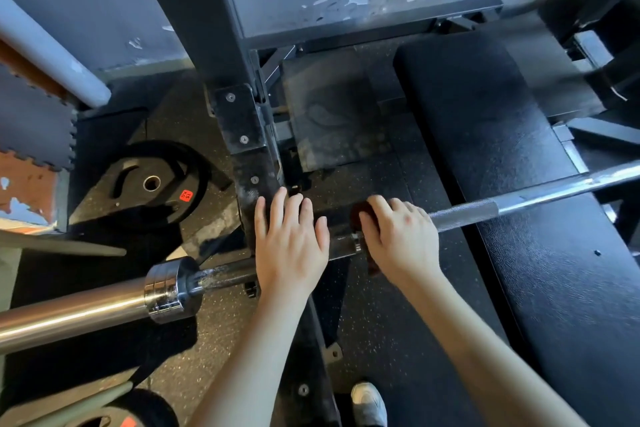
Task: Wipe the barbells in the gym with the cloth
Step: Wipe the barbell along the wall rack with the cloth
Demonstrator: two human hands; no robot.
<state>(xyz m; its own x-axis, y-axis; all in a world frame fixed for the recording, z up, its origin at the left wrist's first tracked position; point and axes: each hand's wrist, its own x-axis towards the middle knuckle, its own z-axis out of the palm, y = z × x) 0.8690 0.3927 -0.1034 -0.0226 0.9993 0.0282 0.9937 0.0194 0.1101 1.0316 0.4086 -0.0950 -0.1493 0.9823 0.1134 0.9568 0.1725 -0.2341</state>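
Here the barbell [464, 213] lies across the rack [239, 125], its long axis running lower left to upper right. The dark red cloth [358, 211] wraps the shaft, gripped by the curled right hand [398, 236]. Bare knurling lies rightward of it. The left hand [289, 239] rests flat, fingers straight, just beside it.

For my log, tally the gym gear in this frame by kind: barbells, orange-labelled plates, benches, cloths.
Barbell: 1
Orange-labelled plates: 2
Bench: 1
Cloth: 1
Total: 5
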